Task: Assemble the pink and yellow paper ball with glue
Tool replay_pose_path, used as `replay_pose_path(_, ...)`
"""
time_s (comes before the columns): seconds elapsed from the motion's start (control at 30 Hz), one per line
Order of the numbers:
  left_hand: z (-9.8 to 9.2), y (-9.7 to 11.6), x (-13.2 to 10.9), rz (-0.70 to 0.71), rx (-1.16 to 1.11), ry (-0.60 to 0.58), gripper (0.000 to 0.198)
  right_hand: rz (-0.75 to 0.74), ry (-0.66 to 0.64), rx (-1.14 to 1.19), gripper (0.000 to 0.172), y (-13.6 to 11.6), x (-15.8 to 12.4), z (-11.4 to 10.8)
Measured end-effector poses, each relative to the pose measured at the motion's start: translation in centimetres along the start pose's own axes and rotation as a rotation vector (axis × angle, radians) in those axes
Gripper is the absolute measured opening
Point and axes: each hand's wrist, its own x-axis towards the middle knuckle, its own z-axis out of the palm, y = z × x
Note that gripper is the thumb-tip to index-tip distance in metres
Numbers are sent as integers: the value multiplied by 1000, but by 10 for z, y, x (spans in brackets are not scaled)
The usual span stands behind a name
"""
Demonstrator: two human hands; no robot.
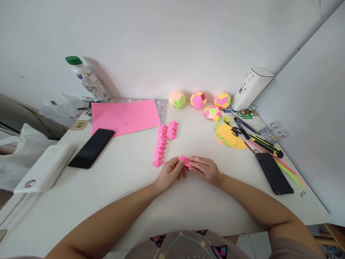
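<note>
1. Left hand (169,175): fingers pressed together, thumb and fingertips pinching the left end of the pink piece (184,160).
2. Pink piece: small, folded paper, matte, bright pink, with sharp creases and a pointed corner facing away. It is held just above the table (129,190), front centre, between both hands.
3. Right hand (206,169): fingers curled flat over the piece's right edge, pinching it against the thumb.
4. Far left: a white box (43,167), smooth, with rounded edges, lying flat.
5. Phone (91,147): black, glossy slab, beside the box.
6. Bottle (87,79): clear plastic, green cap, leaning at the wall.
7. Pink sheet (125,117): large, flat, matte rectangle.
8. Folded units (164,142): two rows of small pink paper diamonds, overlapping, just left of the hands.
9. Paper balls (198,100): four faceted polyhedra in pink, yellow, green and orange, near the wall.
10. Paper stack (229,136): loose yellow, green and orange squares, with scissors (237,131) on top.
11. Carton (252,88): white, tall, tilted against the wall.
12. Knife (265,144): yellow-black cutter.
13. Second phone (273,173): black, at the right edge.
</note>
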Motion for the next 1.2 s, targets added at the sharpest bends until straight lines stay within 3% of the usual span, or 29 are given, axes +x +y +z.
replay_pose_path(0.43,0,-5,4,25,-68,-20,41,68,16,43,31,2,-2,0)
replay_pose_path(1.2,-1,-9,1,15,4,8,38,125,5,96,21,-1,-1,1)
